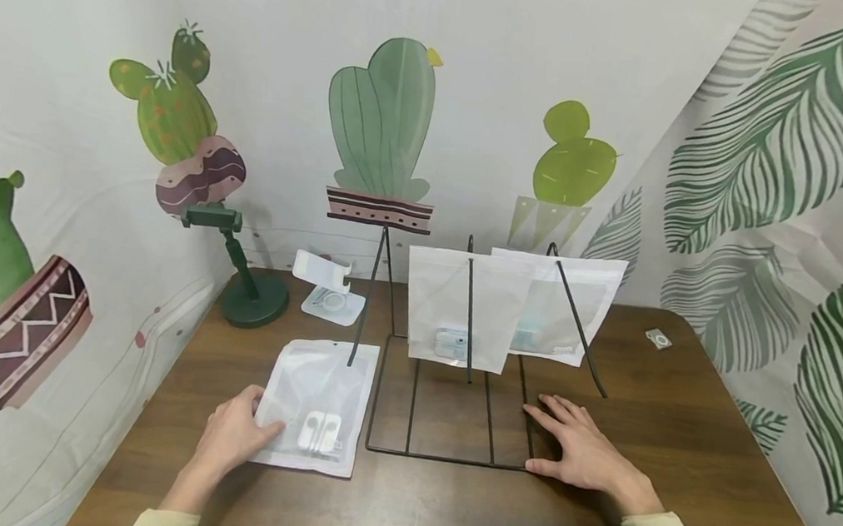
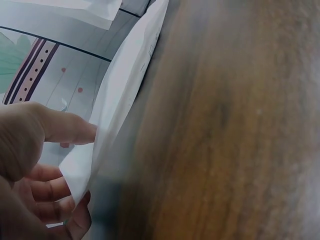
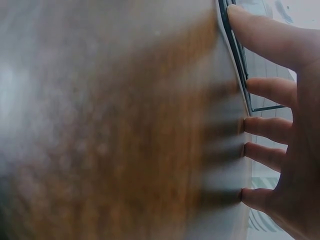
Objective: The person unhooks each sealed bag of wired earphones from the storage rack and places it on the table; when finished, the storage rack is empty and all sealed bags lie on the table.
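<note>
My left hand (image 1: 234, 426) pinches the left edge of a white zip pouch (image 1: 277, 451) with a picture of earphones near its bottom. In the left wrist view the thumb lies on one face of the pouch (image 2: 122, 75) and the fingers curl behind the other. A black wire display rack (image 1: 442, 459) stands to the right of the pouch. Its front right corner is touched by my right hand (image 1: 585, 453), fingers spread and fingertips on the table. Two more white pouches hang on the rack, one on the middle hook (image 1: 441, 298) and one on the right hook (image 1: 586, 307).
A green stand (image 1: 248, 302) and a white phone stand (image 1: 335, 306) are at the back left of the brown table (image 1: 444, 524). The rack's left hook (image 1: 365, 308) juts over the pouch's top edge. A small white item (image 1: 659, 340) lies back right.
</note>
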A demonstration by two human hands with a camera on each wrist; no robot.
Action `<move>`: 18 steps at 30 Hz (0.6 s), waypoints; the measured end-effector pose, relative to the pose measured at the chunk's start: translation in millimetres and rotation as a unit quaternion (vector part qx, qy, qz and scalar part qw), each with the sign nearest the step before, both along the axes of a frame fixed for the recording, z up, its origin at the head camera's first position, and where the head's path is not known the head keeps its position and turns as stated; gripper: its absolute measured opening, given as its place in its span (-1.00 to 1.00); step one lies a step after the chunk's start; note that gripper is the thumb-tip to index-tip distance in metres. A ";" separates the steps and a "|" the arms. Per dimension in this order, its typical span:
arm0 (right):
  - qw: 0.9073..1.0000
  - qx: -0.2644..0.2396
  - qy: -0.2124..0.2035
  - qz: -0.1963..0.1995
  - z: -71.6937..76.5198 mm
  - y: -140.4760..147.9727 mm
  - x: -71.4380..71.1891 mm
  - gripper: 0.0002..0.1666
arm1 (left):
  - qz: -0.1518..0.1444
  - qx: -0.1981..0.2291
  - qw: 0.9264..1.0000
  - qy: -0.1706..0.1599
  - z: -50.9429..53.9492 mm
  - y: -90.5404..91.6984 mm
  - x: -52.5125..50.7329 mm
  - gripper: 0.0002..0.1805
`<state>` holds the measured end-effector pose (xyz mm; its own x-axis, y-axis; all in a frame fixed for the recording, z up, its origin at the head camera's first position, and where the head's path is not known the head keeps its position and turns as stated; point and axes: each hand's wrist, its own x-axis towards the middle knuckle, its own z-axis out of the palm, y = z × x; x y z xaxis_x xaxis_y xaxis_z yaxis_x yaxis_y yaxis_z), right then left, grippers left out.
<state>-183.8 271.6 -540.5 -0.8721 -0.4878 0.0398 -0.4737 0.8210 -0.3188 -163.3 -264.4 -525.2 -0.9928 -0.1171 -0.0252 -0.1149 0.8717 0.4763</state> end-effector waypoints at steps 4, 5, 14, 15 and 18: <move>1.000 -0.002 0.000 -0.001 -0.2 0.4 -0.4 0.00 | 0.000 -0.004 1.000 0.003 -1.2 0.1 -0.1 -0.23; 1.000 -0.004 0.000 0.000 -0.1 0.4 -0.6 0.00 | -0.001 -0.005 1.000 0.003 -1.2 0.1 -0.2 -0.21; 1.000 -0.002 -0.006 -0.003 -0.9 0.2 0.6 0.00 | -0.021 -0.009 1.000 -0.001 -1.0 -1.3 -0.3 -0.18; 1.000 -0.004 -0.007 -0.003 -0.8 0.3 0.8 0.00 | -0.024 -0.011 1.000 -0.002 -1.1 -1.3 -0.2 -0.19; 1.000 -0.006 -0.007 -0.003 -0.2 0.2 1.1 0.00 | -0.029 -0.016 0.999 -0.004 -1.0 -1.2 -0.2 -0.20</move>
<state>-182.7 271.8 -540.7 -0.8759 -0.4812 0.0341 -0.4636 0.8201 -0.3353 -163.4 -265.7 -526.2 -0.9977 -0.0605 -0.0303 -0.0676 0.8922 0.4465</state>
